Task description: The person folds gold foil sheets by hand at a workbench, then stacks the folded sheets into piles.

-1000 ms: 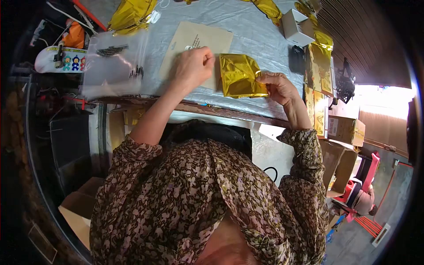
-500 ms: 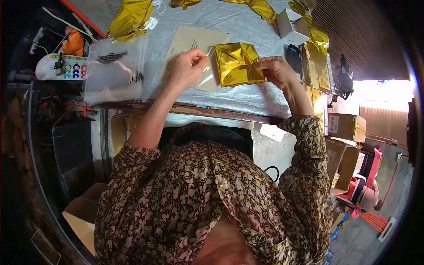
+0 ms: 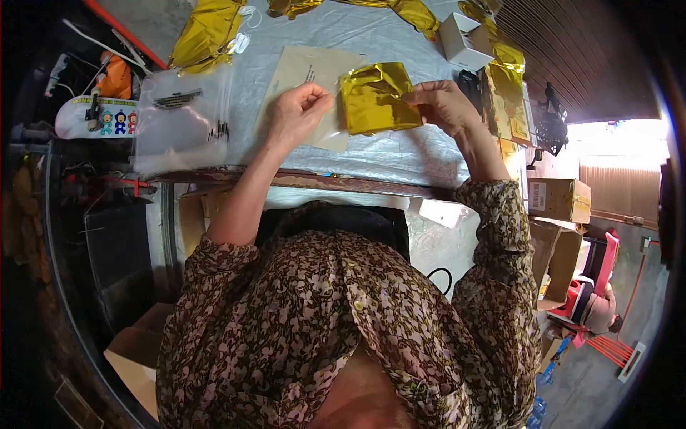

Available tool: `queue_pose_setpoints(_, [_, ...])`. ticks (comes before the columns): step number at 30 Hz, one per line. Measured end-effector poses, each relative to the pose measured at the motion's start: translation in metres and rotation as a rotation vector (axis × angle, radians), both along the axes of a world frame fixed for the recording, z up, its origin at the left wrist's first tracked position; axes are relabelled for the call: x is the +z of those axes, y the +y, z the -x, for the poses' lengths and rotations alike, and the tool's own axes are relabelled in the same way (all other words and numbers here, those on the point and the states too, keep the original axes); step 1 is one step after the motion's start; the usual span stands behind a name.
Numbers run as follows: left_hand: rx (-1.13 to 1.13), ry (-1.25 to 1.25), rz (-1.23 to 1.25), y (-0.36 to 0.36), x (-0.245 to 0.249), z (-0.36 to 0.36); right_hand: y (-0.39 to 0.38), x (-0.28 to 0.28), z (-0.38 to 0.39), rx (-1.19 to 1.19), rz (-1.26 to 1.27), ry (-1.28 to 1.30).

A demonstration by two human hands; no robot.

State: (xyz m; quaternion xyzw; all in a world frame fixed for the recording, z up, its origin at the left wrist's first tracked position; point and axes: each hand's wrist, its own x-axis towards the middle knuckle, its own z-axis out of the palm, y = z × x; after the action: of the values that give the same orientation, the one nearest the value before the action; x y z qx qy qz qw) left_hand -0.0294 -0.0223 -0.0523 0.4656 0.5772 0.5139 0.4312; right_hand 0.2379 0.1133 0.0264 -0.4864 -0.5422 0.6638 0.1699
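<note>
My right hand pinches the right edge of a folded gold foil packet, which has a crinkled, shiny surface. To its left, my left hand is closed in a pinch; between its fingers there seems to be the edge of a clear film, too faint to make out. Below both hands lies a flat brown paper sheet with small printed text, on the silvery table cover.
Clear plastic bags lie at the table's left. Gold foil with white cord is at the upper left. An open white box stands at the upper right. Cardboard boxes are on the right, with another person beyond them.
The gold packet has tilted and moved slightly left and up with my right hand, and its face looks flatter. My left hand has shifted little. The whole view has shifted slightly.
</note>
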Motion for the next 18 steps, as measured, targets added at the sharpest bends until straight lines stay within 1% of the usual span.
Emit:
queue_pose_setpoints(2, [0.0,-0.017,-0.025,0.0,-0.004,0.001,0.002,-0.007,0.006,-0.043,0.097,0.079])
queue_pose_setpoints(3, [0.001,-0.039,-0.027,-0.001,-0.003,0.001,0.002,-0.015,0.009,-0.055,0.146,0.159])
queue_pose_setpoints(5, [0.009,-0.061,-0.028,-0.002,-0.003,0.002,0.001,-0.029,0.01,-0.06,0.169,0.2])
queue_pose_setpoints(8, [-0.005,-0.091,-0.021,-0.003,-0.004,0.004,-0.011,-0.03,0.017,-0.081,0.185,0.243])
queue_pose_setpoints(10, [-0.017,-0.105,-0.011,-0.003,-0.002,0.004,-0.02,-0.018,0.02,-0.049,0.002,0.032])
queue_pose_setpoints(11, [-0.017,-0.105,-0.01,-0.004,-0.001,0.006,-0.018,-0.021,0.018,-0.05,0.003,0.032])
queue_pose_setpoints(13, [-0.047,-0.096,0.012,-0.004,-0.001,0.009,-0.012,-0.024,0.016,-0.027,-0.122,0.081])
queue_pose_setpoints(15, [-0.045,-0.091,0.014,-0.004,0.001,0.008,-0.015,-0.026,0.016,-0.054,-0.097,0.102])
queue_pose_setpoints(18, [-0.039,-0.093,0.012,-0.004,0.005,0.006,-0.019,-0.027,0.021,-0.081,-0.144,0.068])
